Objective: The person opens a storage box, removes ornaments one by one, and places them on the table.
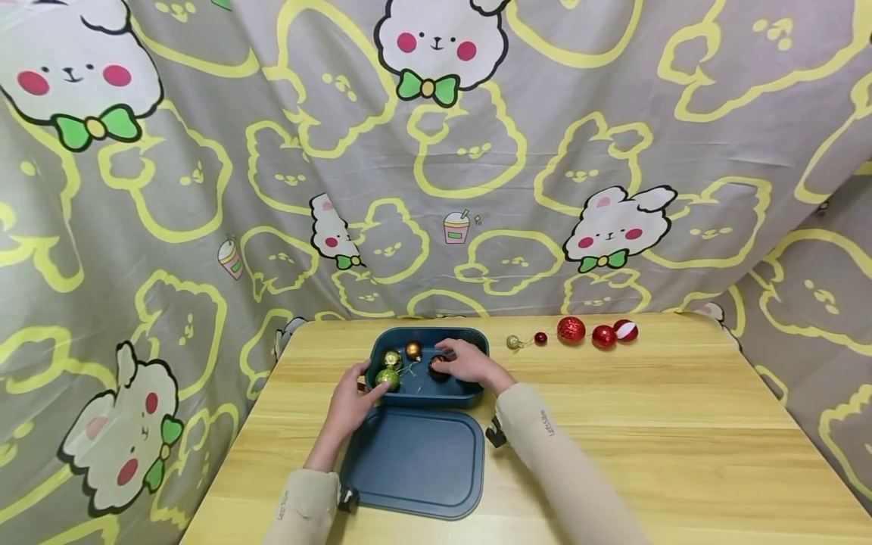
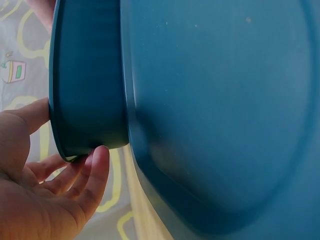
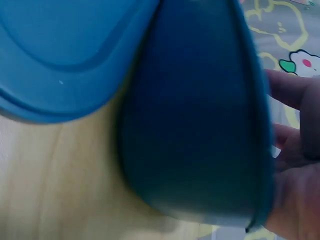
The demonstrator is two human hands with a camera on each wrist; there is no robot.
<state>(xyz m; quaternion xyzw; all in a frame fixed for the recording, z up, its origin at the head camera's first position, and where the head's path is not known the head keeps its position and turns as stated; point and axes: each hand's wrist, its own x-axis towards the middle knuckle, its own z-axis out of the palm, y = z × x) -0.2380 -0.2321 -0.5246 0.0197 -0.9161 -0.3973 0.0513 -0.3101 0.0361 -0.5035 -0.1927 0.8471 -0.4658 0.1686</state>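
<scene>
A blue rectangular box [image 1: 422, 400] stands near the table's far edge. My left hand [image 1: 350, 400] grips its left end, thumb over the rim and fingers against the outer wall; the left wrist view shows the fingertips on that wall [image 2: 90, 100]. Inside, a green bauble [image 1: 387, 380] and a gold bauble [image 1: 391, 359] lie by that hand, with a copper bauble [image 1: 412, 350] behind. My right hand [image 1: 471, 363] reaches over the right side of the box, thumb and fingers around a dark brown bauble [image 1: 437, 369]. The right wrist view shows this hand partly hidden behind the box wall.
The flat blue lid [image 1: 415, 463] lies directly in front of the box. To the right, along the back, are a small gold bauble [image 1: 513, 342], a small red bauble [image 1: 540, 338] and larger red baubles [image 1: 571, 330]. A patterned curtain [image 1: 477, 166] hangs behind the wooden table [image 1: 647, 439].
</scene>
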